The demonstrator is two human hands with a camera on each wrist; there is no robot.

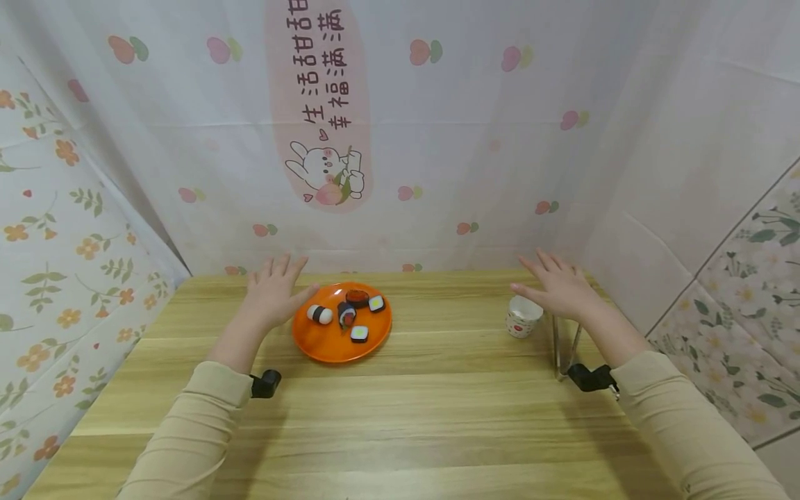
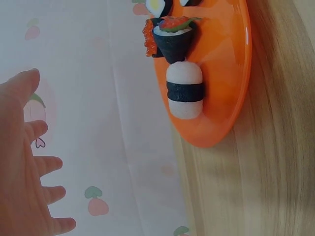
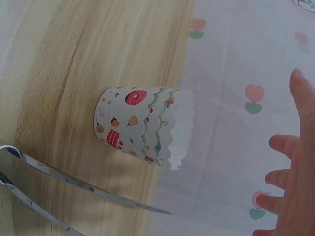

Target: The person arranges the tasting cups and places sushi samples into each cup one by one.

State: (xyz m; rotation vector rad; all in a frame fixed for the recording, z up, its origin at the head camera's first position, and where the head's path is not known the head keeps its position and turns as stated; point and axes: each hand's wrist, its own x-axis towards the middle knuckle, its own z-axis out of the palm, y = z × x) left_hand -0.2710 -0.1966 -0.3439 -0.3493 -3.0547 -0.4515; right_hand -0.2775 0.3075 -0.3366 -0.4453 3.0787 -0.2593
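My left hand [image 1: 273, 297] is held with fingers spread beside an orange plate [image 1: 325, 351], its thumb overlapping the plate's rim in the head view. On the plate lie several sushi pieces, among them a white one with a black band [image 2: 185, 90], a cone-shaped hand roll [image 2: 174, 44] and a roe-topped piece [image 1: 357, 298]. My right hand [image 1: 558, 286], also with fingers spread and holding nothing, is above a patterned paper cup [image 3: 130, 120] with a scalloped rim. Metal tongs [image 3: 88, 187] lie beside the cup, partly hidden by the right hand and wrist in the head view.
All of this sits on a wood-grain table [image 1: 400, 430]. A white printed curtain [image 1: 437, 160] hangs at its back edge, with flowered cloths at the left and right sides. Black wrist mounts [image 1: 266, 383] sit under both forearms.
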